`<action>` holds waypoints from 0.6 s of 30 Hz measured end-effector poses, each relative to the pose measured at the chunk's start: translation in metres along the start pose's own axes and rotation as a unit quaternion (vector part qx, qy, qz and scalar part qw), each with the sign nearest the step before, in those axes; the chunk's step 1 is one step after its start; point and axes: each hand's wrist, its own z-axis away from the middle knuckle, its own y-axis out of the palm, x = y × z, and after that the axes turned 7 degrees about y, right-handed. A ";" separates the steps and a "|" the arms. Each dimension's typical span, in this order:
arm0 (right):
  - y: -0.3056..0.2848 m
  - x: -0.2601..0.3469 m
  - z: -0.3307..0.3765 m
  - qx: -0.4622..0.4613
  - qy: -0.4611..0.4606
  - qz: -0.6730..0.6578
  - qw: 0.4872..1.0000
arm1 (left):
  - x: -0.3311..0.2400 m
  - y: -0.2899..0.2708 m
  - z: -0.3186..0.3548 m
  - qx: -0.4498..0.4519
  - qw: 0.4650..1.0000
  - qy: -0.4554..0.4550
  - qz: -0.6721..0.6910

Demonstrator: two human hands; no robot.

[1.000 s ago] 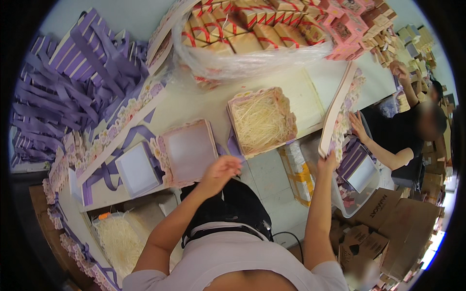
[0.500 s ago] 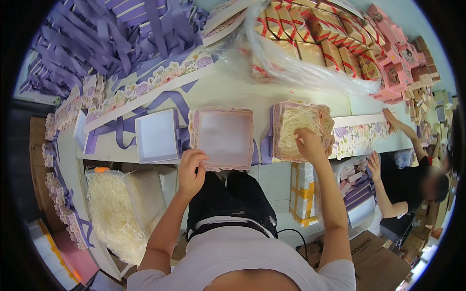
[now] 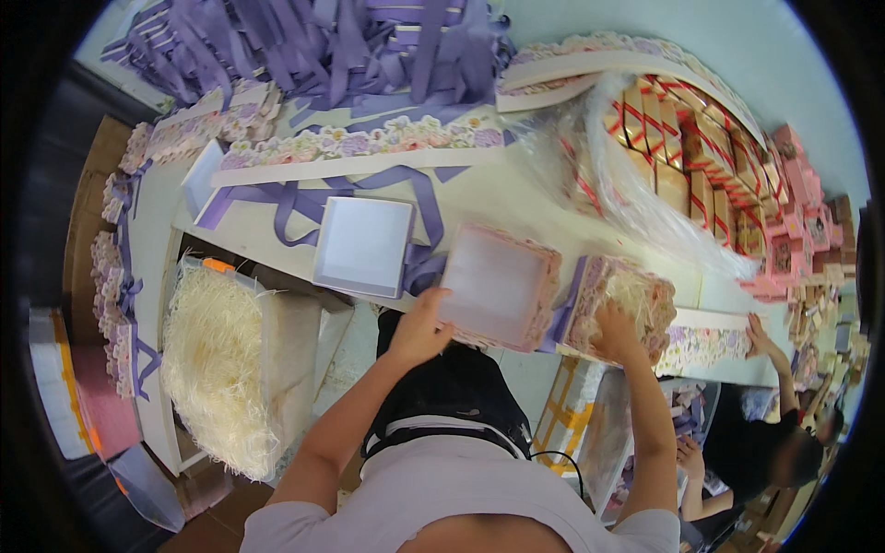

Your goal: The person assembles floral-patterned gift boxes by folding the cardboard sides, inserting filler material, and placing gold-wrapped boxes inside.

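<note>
My left hand grips the near left corner of an open box with a scalloped floral rim; nothing lies on its pale inner floor. To its right stands a second floral-rimmed box, packed with pale shredded filler. The fingers of my right hand are curled down into that filler, and their tips are partly hidden there. A plain white-lined open box sits left of the floral ones, with purple ribbon beside it.
Below the table at left is a clear bin of shredded filler. Floral paper strips and piled ribboned boxes lie behind. Gold boxes under plastic stand at far right. Another person's hand touches a floral strip.
The view has swung, so the table appears shifted rightward and tilted. My right hand has gone lower into the filler. My left hand remains at the floral box's corner.
</note>
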 end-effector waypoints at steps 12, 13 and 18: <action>-0.114 0.053 0.033 -0.174 0.105 -0.315 0.927 | 0.031 -0.008 -0.014 0.170 0.962 0.077 0.197; -0.122 0.077 0.032 -0.224 0.103 -0.383 0.890 | 0.031 -0.011 -0.018 0.206 0.950 0.071 0.225; -0.139 0.205 0.001 -0.296 0.007 -0.444 0.846 | 0.048 -0.046 -0.041 0.348 0.903 0.103 0.230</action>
